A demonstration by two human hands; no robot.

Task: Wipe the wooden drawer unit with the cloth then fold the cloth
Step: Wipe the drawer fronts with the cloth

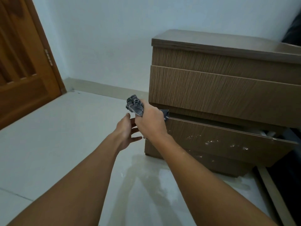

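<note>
A brown wooden drawer unit [219, 85] stands against the wall on the right. Its lower drawer [219, 139] is pulled out a little and carries white specks on its front. My right hand [150, 123] grips a bunched dark grey cloth [135, 106] beside the unit's left front corner; a tail of the cloth shows behind the hand near the drawer's top edge. My left hand [126, 132] hovers just left of and below the right hand, fingers loosely spread, holding nothing.
A pale tiled floor [57, 136] spreads left and toward me, with a damp patch [146, 175] in front of the unit. A wooden door [24, 62] stands at the left. A dark object [293, 33] sits at the right edge beside the unit.
</note>
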